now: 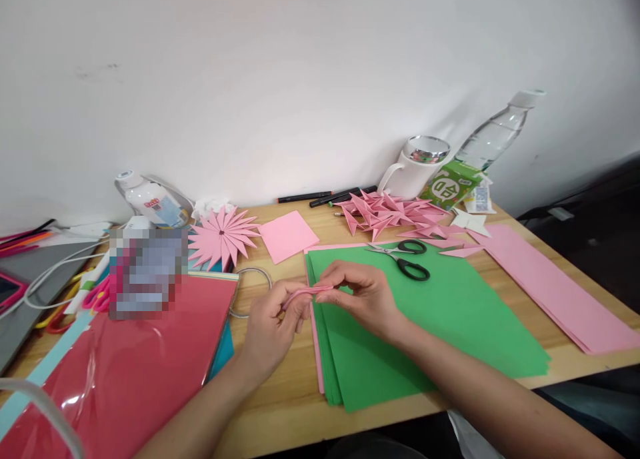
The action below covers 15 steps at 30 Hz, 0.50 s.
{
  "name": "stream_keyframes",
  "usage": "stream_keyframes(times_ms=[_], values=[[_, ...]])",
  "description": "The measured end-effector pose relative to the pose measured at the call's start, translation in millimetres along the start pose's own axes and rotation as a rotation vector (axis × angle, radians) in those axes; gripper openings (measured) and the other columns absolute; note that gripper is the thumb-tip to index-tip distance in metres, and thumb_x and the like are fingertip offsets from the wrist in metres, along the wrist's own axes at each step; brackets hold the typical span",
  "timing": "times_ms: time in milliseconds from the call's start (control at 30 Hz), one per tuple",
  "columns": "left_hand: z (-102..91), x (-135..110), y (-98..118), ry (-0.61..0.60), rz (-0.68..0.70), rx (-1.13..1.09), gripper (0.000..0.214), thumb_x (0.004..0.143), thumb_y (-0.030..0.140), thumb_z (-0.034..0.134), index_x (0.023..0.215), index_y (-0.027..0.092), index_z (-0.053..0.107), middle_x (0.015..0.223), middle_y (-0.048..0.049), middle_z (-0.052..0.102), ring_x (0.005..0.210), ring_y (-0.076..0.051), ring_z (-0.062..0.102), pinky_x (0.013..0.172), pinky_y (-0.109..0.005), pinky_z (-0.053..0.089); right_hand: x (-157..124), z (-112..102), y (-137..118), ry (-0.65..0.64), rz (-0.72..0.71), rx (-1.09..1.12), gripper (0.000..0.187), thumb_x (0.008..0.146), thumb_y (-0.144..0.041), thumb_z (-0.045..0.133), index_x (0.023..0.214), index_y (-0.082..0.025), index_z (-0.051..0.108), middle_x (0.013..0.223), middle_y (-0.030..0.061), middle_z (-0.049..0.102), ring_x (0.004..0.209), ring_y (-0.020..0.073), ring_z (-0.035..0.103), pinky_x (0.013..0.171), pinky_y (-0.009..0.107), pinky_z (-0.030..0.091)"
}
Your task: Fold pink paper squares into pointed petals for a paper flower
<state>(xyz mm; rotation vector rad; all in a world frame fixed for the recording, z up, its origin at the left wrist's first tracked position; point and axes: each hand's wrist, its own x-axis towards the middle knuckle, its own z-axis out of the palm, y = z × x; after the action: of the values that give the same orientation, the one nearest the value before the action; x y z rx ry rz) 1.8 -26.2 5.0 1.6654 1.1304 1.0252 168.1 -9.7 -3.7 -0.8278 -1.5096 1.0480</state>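
My left hand (273, 326) and my right hand (357, 292) pinch the two ends of a narrow folded pink paper strip (306, 292), held just above the wooden table (285, 392). Both hands hover over the left edge of a stack of green paper sheets (440, 326) that lies on pink sheets. Black-handled scissors (405, 259) lie shut on the green paper just beyond my right hand. A pile of folded pink paper points (390, 214) sits behind the scissors. A finished pink paper flower (223, 236) and a pink square sheet (287, 236) lie behind my left hand.
A red plastic-wrapped paper pack (130, 372) lies at the left, with a wire ring (253, 289) beside it. Long pink sheets (555, 289) lie at the right. By the wall stand a white mug (417, 166), a green carton (450, 186), a water bottle (493, 136) and markers (325, 196).
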Motion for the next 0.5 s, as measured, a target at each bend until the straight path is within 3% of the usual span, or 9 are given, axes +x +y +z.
stream_keyframes(times_ms=[267,500], values=[[3.1,-6.5,5.2,0.021,-0.01,0.063,0.019,0.086,0.033,0.049,0.075,0.019,0.054,0.047,0.0062,0.043,0.041,-0.008,0.038,0.042,-0.021,0.029,-4.7,3.3,-5.2,-0.042,-0.06,-0.097,0.022,0.083,-0.033,0.061,0.067,-0.019,0.058,0.064,0.0011,0.058,0.06,0.0127,0.052,0.057,0.027,0.04],[4.1,-6.0,4.9,0.054,-0.081,0.046,0.023,0.085,0.036,0.05,0.071,0.018,0.054,0.045,0.0065,0.041,0.041,-0.007,0.035,0.04,-0.02,0.025,-2.7,4.1,0.5,-0.1,0.072,-0.019,0.024,0.079,-0.039,0.064,0.069,-0.018,0.059,0.065,0.0002,0.057,0.061,0.0122,0.051,0.056,0.026,0.041]])
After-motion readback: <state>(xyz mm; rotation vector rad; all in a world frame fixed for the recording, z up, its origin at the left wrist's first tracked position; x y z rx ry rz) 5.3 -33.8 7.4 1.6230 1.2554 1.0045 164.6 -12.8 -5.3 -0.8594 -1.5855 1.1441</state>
